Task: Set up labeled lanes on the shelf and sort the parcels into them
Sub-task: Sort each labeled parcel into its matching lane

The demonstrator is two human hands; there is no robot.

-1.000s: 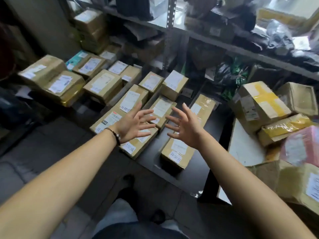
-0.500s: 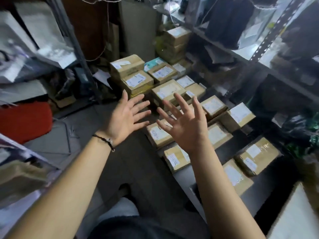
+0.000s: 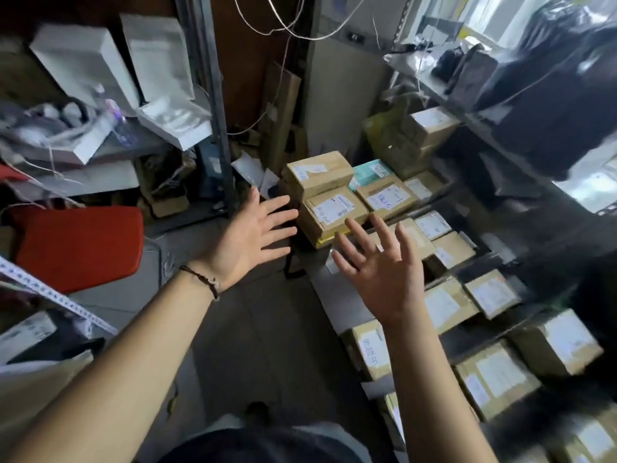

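Ten fingers spread straight, gripping nothing; left hand (image 3: 248, 242), black cord bracelet (image 3: 200, 281) at wrist, and right hand (image 3: 384, 279) were held out on bare outstretched forearms toward brown cardboard parcels with white labels (image 3: 334, 208), rowed on the low grey shelf (image 3: 337, 302).

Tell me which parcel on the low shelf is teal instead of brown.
The teal parcel at the far end, just right of the stacked brown box. The parcels around it are brown cardboard with white labels.
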